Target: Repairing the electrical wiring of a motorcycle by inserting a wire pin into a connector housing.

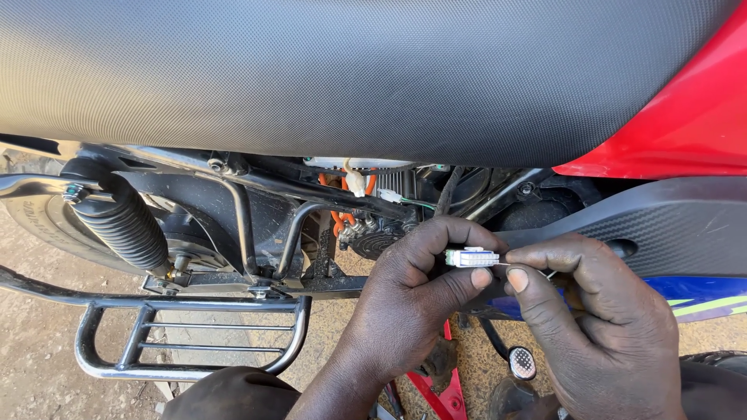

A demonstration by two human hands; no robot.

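Left hand (408,299) raised from below, wrist bent upward, fingers curled and closed around small white connector (471,257), thumb pressing its underside. Right hand (603,327) coming in from the right, thumb and forefinger pinched at the connector's right end, gripping thin wire (549,273) there; other fingers folded. Connector held just under black seat (350,70), in front of open motorcycle frame (257,225), beside carbon-pattern side panel (685,225). Black footrest rack (187,334) at lower left.
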